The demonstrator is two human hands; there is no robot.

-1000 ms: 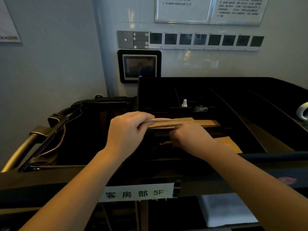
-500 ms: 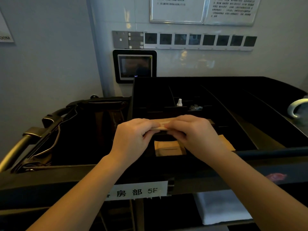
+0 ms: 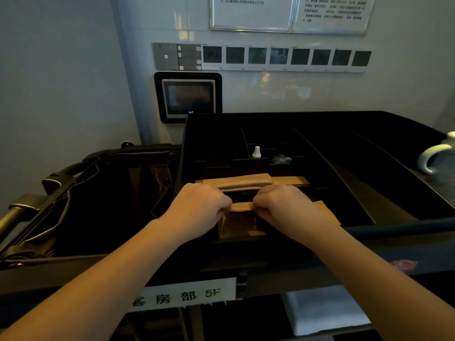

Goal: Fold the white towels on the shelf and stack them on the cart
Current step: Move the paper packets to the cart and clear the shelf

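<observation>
Two hands pinching one brown paper packet over the cart tray.

A folded white towel (image 3: 325,313) is seen untouched on the cart (image 3: 270,274) shelf below; the packet (image 3: 240,206), lifted since a second ago, is gripped by left hand (image 3: 199,207) and right hand (image 3: 283,205); towel work is judged not begun.

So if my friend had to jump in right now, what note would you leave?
Left hand and right hand: both pinch one small brown packet between them, over the black cart tray.
More brown packets lie in the tray just behind.
A white towel sits folded on the cart's lower shelf.
Done: no towel being handled now.
Left: set the packet down, then fold and stack the towels.
</observation>
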